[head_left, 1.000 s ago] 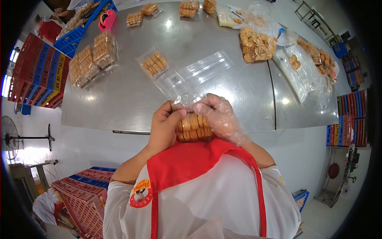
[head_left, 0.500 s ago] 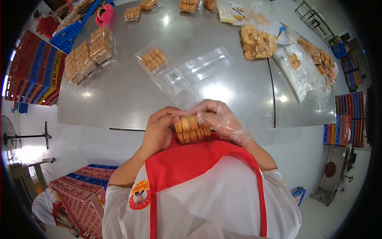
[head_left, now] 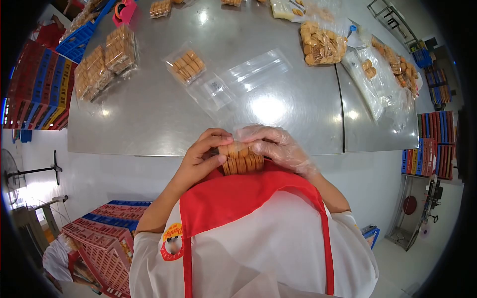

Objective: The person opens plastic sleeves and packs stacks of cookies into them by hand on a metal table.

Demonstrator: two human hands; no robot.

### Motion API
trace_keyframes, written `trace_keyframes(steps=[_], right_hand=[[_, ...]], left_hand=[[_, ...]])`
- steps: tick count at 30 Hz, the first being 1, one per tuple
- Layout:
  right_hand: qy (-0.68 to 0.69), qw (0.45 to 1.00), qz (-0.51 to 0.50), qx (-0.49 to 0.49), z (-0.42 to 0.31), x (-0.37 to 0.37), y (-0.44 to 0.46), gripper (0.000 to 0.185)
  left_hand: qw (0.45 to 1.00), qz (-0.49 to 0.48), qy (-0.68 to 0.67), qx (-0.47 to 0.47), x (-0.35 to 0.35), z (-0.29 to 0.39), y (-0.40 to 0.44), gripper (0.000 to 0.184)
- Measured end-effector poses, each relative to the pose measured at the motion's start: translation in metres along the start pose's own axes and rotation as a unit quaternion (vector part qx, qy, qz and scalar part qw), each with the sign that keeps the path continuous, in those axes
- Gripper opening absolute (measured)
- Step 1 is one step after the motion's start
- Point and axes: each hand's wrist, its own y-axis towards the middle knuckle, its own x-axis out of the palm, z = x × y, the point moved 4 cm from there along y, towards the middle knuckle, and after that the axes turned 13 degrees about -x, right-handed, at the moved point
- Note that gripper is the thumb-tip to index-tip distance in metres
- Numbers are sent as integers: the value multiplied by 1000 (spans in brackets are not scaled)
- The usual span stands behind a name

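Observation:
Between my hands, close to the red apron, is a pack of round cookies standing in stacked rows. My bare left hand grips its left end, with the thumb on the front and the fingers over the top. Wearing a clear plastic glove, my right hand closes on the upper right of the pack. The wrapping around the cookies is hard to make out under the fingers. Beyond my hands, flat clear plastic bags lie on the steel table, beside another pack of cookies.
Bagged cookies stand at the table's left, near a pink tape dispenser and a blue crate. On the right are a large bag of cookies and a stack of plastic bags. Stacked crates and another person are at the lower left.
My left fingers have lifted and spread a little along the top of the cookie pack, the thumb now lower on its front. The right hand keeps its hold. The view has shifted slightly.

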Motion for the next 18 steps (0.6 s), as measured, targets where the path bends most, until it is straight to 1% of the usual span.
trace_keyframes(steps=[3, 6, 9, 10, 11, 12, 13, 15, 18], right_hand=[[87, 996, 5, -6, 18, -7, -1, 26], [170, 981, 53, 80, 26, -9, -10, 26], [128, 990, 45, 41, 39, -14, -12, 27], [33, 999, 10, -10, 36, -16, -11, 31], [-62, 996, -28, -61, 26, -16, -6, 35], [-154, 980, -64, -111, 17, -13, -1, 40], [-233, 964, -93, -90, 9, -9, 0, 45], [-384, 911, -144, -46, -36, 15, 13, 57], [-407, 901, -144, -26, -38, 31, 20, 75]], left_hand=[[999, 19, 47, -12, -4, -4, 6, 26], [998, 32, 47, -20, -10, -18, 11, 21], [998, 46, 23, -30, -10, -26, 14, 18], [997, 54, 17, -55, -10, -28, 15, 17], [995, 65, 12, -80, -10, -28, 17, 17], [991, 76, 6, -106, -10, -28, 19, 17], [990, 87, 2, -110, -11, -29, 22, 17], [987, 104, -6, -123, -12, -31, 32, 18], [949, 100, -127, -272, -1, -23, 42, 21]])
